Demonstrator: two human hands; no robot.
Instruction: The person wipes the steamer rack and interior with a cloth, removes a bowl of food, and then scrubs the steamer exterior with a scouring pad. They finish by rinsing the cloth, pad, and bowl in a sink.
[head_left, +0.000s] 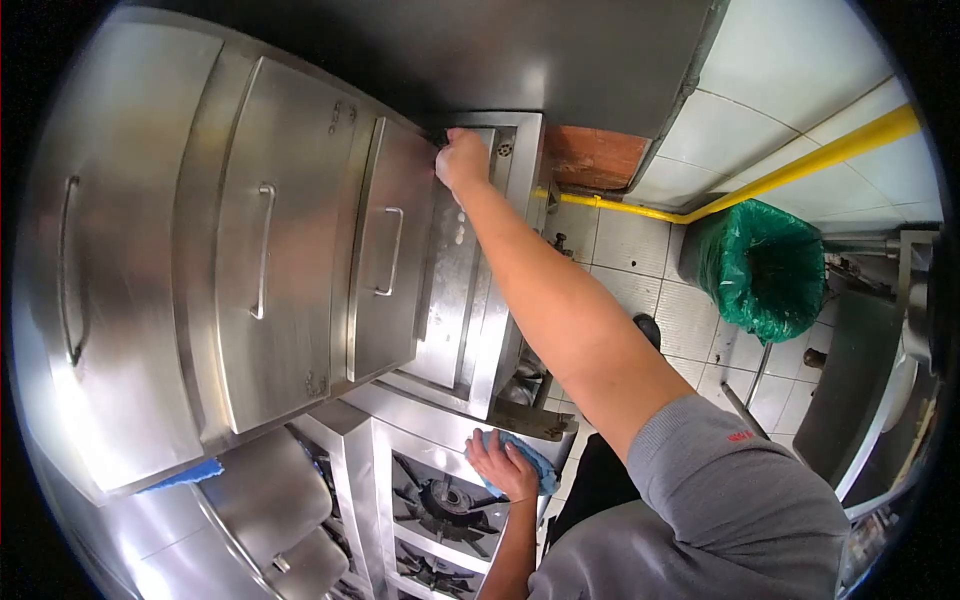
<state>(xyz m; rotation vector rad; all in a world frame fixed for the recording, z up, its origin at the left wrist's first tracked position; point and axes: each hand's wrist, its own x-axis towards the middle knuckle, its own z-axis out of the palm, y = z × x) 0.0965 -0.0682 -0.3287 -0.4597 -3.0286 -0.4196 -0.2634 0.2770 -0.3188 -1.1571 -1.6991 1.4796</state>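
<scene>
My right hand [464, 162], its fingers closed, is at the far end of the steel counter well [452, 290], beside the corner of the nearest steel lid [375, 300]. What those fingers hold, if anything, is hidden. Lower down, my left hand [503, 468] lies over a blue cloth [535, 462] at the front edge of the gas stove [415, 428]. Its fingers reach past the cloth onto the steel. A burner [447, 500] with a dark grate sits close beside that hand.
Two more handled steel panels, a middle one [280, 250] and a left one [115, 260], fill the left side. Metal pans [265, 490] stand at lower left. A green-lined bin [775, 270] stands on the tiled floor [690, 305], below a yellow pipe [800, 165].
</scene>
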